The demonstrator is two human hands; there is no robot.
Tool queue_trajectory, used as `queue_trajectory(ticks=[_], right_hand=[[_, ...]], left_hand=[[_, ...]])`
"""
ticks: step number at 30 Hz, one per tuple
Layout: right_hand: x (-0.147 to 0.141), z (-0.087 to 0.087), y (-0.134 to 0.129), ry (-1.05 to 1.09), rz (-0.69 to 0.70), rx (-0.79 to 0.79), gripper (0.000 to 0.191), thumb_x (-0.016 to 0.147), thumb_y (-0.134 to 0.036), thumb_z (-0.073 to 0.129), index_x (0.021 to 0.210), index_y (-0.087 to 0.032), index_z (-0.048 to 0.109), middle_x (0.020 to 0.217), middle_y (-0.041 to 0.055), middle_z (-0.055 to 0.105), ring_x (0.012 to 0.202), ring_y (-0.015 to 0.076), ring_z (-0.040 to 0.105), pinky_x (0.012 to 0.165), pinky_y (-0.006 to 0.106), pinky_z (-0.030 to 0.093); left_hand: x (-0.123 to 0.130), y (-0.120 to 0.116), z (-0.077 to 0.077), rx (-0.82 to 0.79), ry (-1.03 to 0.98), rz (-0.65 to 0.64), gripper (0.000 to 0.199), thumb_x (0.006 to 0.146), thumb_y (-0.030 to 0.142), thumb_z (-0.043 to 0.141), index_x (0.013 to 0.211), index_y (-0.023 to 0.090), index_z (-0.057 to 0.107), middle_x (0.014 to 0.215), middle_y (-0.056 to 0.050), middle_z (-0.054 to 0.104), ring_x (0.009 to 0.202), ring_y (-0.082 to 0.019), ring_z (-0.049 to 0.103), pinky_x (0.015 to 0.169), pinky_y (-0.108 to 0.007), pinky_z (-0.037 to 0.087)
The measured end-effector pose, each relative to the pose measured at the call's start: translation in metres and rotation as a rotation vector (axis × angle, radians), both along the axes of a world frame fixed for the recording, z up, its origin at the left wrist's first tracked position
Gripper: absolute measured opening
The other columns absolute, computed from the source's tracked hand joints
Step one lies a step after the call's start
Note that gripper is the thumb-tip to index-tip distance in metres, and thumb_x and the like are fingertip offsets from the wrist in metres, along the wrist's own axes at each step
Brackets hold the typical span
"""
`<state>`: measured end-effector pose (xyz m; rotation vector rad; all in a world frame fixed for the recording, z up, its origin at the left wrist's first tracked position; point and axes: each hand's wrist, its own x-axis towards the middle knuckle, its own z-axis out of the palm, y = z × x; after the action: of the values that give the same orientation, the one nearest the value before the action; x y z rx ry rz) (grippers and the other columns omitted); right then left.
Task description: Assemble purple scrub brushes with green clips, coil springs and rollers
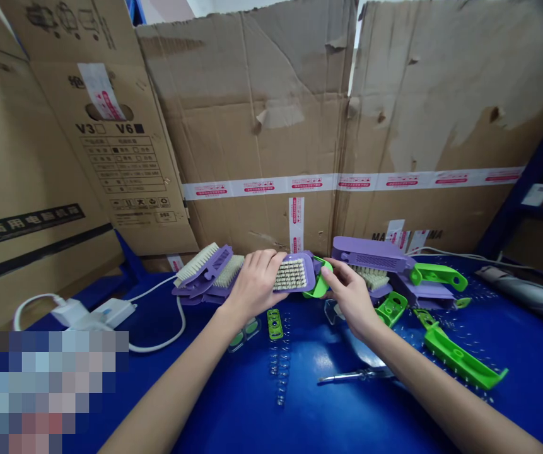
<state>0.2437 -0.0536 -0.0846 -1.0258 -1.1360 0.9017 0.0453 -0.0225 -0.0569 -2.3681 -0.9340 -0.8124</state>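
My left hand is wrapped round a purple brush with its pale bristles facing me. At the brush's right end, my right hand pinches a bright green plastic piece; whether it is joined to the brush I cannot tell. Left of my hands lie several purple brushes with cream bristles. To the right stands a stack of purple brush bodies. A green handle and a long green curved part lie beyond my right wrist.
Small springs and a small green plate lie on the blue table. A screwdriver rests near my right forearm. White plugs with a cable sit at the left. Cardboard walls stand behind.
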Motion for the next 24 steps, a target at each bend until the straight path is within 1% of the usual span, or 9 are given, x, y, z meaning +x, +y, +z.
queue_trajectory(ticks=[3,5,7,10,13,15,19,24], right_hand=[[-0.001,-0.004,0.000,-0.135,-0.059,0.100,0.043,0.077,-0.042,0.061,0.113,-0.020,0.056,0.095,0.0060,0.062,0.079,0.0181,0.057,0.066,0.031,0.050],[-0.001,-0.008,0.000,-0.221,-0.086,0.196,0.041,0.079,-0.040,0.059,0.115,-0.020,0.055,0.103,0.0068,0.062,0.087,0.0188,0.057,0.078,0.034,0.048],[-0.002,-0.012,0.000,-0.286,-0.094,0.267,0.040,0.082,-0.039,0.057,0.118,-0.021,0.054,0.111,0.0077,0.060,0.094,0.0198,0.057,0.084,0.036,0.046],[-0.002,-0.014,0.000,-0.341,-0.115,0.301,0.039,0.084,-0.038,0.054,0.119,-0.021,0.052,0.113,0.0083,0.059,0.096,0.0201,0.057,0.084,0.037,0.046],[-0.001,-0.011,-0.001,-0.385,-0.163,0.335,0.036,0.084,-0.037,0.053,0.116,-0.020,0.054,0.108,0.0079,0.059,0.094,0.0200,0.056,0.082,0.036,0.046],[-0.001,-0.009,-0.002,-0.415,-0.174,0.360,0.034,0.085,-0.036,0.052,0.115,-0.020,0.054,0.104,0.0074,0.059,0.092,0.0197,0.056,0.081,0.036,0.046],[0.001,-0.006,-0.004,-0.471,-0.177,0.385,0.031,0.085,-0.036,0.051,0.112,-0.021,0.057,0.100,0.0066,0.057,0.092,0.0196,0.055,0.081,0.035,0.045],[0.005,-0.008,-0.003,-0.507,-0.181,0.362,0.034,0.088,-0.039,0.047,0.113,-0.021,0.060,0.097,0.0066,0.055,0.090,0.0197,0.054,0.080,0.035,0.044]], left_hand=[[0.001,0.000,-0.006,0.013,0.015,0.023,0.060,0.071,0.029,0.061,0.124,0.010,0.040,0.111,-0.016,0.051,0.097,-0.029,0.047,0.083,-0.041,0.041],[0.001,0.001,-0.010,0.026,0.033,0.044,0.058,0.072,0.029,0.059,0.123,0.010,0.041,0.109,-0.016,0.051,0.096,-0.030,0.048,0.082,-0.042,0.041],[-0.001,0.001,-0.014,0.059,0.046,0.048,0.054,0.073,0.029,0.058,0.121,0.010,0.043,0.109,-0.016,0.052,0.097,-0.030,0.048,0.081,-0.042,0.041],[-0.004,0.002,-0.020,0.122,0.058,0.026,0.051,0.074,0.027,0.056,0.120,0.010,0.044,0.109,-0.016,0.052,0.100,-0.030,0.047,0.083,-0.042,0.040],[-0.003,0.002,-0.023,0.164,0.127,-0.035,0.047,0.077,0.025,0.052,0.120,0.010,0.044,0.109,-0.015,0.053,0.101,-0.029,0.047,0.087,-0.044,0.037],[0.000,0.001,-0.023,0.190,0.167,-0.060,0.043,0.079,0.024,0.049,0.119,0.010,0.045,0.109,-0.015,0.054,0.101,-0.029,0.048,0.087,-0.044,0.037],[0.004,-0.001,-0.024,0.207,0.168,-0.047,0.041,0.080,0.024,0.048,0.118,0.008,0.046,0.109,-0.016,0.054,0.099,-0.029,0.048,0.086,-0.044,0.037],[0.002,-0.001,-0.024,0.194,0.136,-0.012,0.043,0.078,0.022,0.049,0.119,0.011,0.045,0.110,-0.016,0.054,0.101,-0.029,0.048,0.088,-0.045,0.037]])
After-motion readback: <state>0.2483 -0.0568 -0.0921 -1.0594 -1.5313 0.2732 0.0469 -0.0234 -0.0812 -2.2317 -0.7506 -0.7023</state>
